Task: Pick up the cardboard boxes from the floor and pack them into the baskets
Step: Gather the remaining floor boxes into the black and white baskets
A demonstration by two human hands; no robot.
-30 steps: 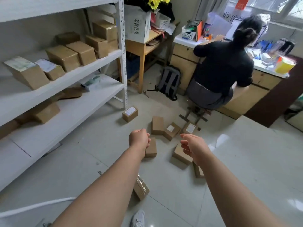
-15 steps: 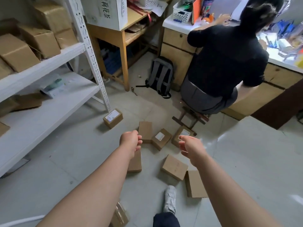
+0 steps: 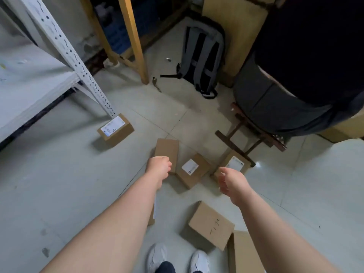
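Observation:
Several brown cardboard boxes lie on the grey tiled floor. A plain box (image 3: pixel 167 150) lies just beyond my left hand (image 3: pixel 159 168), whose fingers are curled with nothing in them. Between my hands sits a labelled box (image 3: pixel 194 171). Another labelled box (image 3: pixel 233 164) lies past my right hand (image 3: pixel 230 183), which hangs loosely open above the floor. A plain box with handwriting (image 3: pixel 211 225) rests by my feet, one more (image 3: pixel 243 253) at its right. A labelled box (image 3: pixel 116 130) sits at the shelf post. No basket is in view.
A white metal shelf rack (image 3: pixel 65 48) stands at the left. A person sits on a wooden stool (image 3: pixel 248 133) at the right, close to the boxes. A grey backpack (image 3: pixel 202 56) leans behind, beside a wooden table leg (image 3: pixel 136 42). My white shoes (image 3: pixel 157 257) show below.
My view has tilted down and moved closer to the boxes. Both hands have dropped toward the floor boxes; neither has taken hold of anything.

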